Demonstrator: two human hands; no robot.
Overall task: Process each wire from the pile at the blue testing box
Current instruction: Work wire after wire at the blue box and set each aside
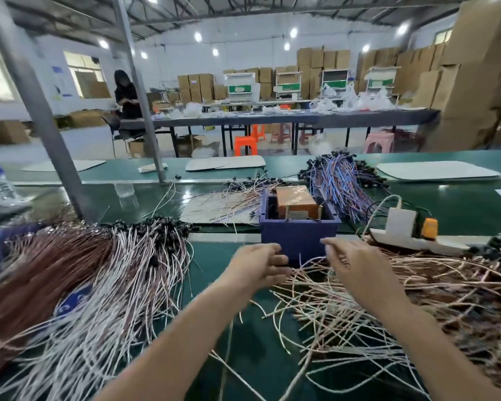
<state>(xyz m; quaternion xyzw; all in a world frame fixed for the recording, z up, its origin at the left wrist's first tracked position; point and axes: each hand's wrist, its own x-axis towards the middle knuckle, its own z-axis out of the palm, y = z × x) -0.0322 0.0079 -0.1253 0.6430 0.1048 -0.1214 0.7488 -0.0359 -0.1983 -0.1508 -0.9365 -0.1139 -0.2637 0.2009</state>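
The blue testing box (298,238) is set on the green surface (243,328), just beyond both hands, and an orange block (295,201) is seen standing inside its open top. The left hand (258,263) is held just before the box's near wall, with its fingers curled toward the right. The right hand (356,264) is held beside it, a narrow gap being left between the two; its thumb is pointed toward the box and its fingers are bent downward. Both hands are placed over the near ends of the pile of wires (402,299), which is spread on the surface from the foot of the box out to the right. Whether a wire is pinched in either hand cannot be told, since the fingertips are blurred and lost among the strands. A larger heap of brown and white wires (93,273) with black ends is laid out to the left, apart from the box. Behind the box a bundle of blue and purple wires (339,180) is seen, and a thinner scatter of pale wires (229,204) is spread at its left rear. A white power strip (417,243) is laid to the right of the box, with a white adapter (401,222) and an orange plug (430,227) fitted into it.
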